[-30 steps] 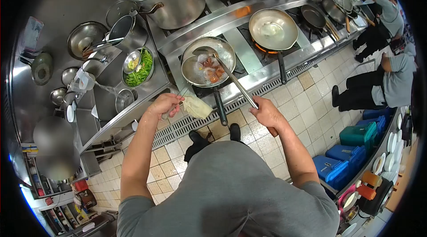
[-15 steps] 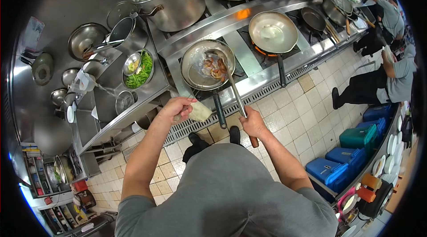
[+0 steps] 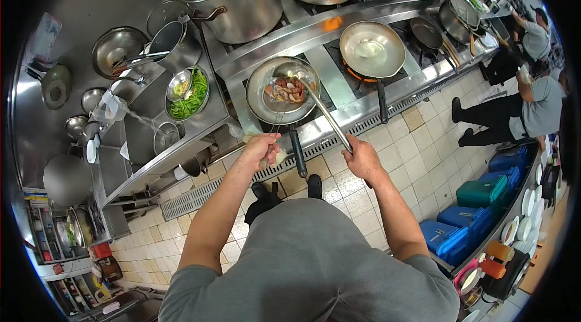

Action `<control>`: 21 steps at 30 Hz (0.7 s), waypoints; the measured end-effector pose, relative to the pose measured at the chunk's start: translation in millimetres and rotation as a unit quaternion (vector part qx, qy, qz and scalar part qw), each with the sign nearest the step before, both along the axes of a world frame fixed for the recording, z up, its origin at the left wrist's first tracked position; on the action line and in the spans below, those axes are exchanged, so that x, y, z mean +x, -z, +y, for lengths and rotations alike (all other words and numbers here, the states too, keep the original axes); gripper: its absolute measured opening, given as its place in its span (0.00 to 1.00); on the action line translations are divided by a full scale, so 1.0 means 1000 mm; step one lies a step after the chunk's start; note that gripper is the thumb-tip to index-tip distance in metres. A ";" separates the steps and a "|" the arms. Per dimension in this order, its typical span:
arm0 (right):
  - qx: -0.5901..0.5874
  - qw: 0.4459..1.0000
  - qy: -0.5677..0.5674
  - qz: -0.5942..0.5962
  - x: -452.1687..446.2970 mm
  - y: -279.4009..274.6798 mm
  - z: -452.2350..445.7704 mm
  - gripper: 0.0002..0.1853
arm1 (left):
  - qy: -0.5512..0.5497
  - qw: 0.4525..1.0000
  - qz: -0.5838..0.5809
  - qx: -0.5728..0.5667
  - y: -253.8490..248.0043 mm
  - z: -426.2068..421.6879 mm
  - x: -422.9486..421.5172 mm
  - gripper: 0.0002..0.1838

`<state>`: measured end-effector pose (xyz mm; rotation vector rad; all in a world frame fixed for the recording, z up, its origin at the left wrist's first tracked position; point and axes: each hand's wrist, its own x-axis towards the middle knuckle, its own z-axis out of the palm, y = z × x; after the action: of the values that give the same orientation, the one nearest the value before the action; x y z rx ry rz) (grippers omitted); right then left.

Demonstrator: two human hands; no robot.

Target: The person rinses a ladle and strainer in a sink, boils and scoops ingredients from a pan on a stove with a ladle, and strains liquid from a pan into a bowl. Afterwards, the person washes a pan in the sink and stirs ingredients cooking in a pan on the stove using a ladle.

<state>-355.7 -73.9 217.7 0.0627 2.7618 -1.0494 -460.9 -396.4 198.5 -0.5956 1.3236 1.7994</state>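
My left hand (image 3: pixel 260 150) is closed around the handle of a wire strainer (image 3: pixel 277 120), whose round head lies over the front-left frying pan (image 3: pixel 253 83). Reddish-brown and pale food pieces (image 3: pixel 287 92) are gathered in the strainer's head. A pale cloth partly shows beside that hand. My right hand (image 3: pixel 365 159) grips a long metal ladle (image 3: pixel 330 120); its bowl is at the food's upper edge, over the pan. The pan's black handle (image 3: pixel 298 156) points toward me between my hands, with neither touching it.
A second frying pan (image 3: pixel 393 56) with shiny liquid sits over a flame to the right. Large stockpots (image 3: pixel 242 16) stand behind. On the left, a bowl of greens (image 3: pixel 195 107) is beside a sink with running water. Co-workers (image 3: pixel 532 107) stand at right, near blue bins (image 3: pixel 445 237).
My left hand has moved right, toward the pan handle. My right hand has shifted right and up, and the ladle's bowl has tipped. The food now lies bunched together in the strainer.
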 end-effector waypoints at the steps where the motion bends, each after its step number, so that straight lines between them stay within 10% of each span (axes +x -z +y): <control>1: -0.011 0.999 0.018 0.029 0.000 0.003 0.000 0.24 | 0.004 1.000 0.006 -0.002 0.005 -0.002 -0.001 0.15; 15: -0.006 0.999 -0.029 0.014 -0.021 0.026 -0.046 0.18 | -0.038 0.998 0.008 0.050 0.020 -0.022 0.000 0.20; 21: -0.001 1.000 -0.011 0.022 0.008 0.008 -0.034 0.25 | 0.121 0.970 0.140 -0.155 0.009 -0.059 -0.020 0.22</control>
<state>-348.1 -108.1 209.6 0.0094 2.7945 -1.0595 -481.0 -455.2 189.5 -0.3296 1.8087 1.5262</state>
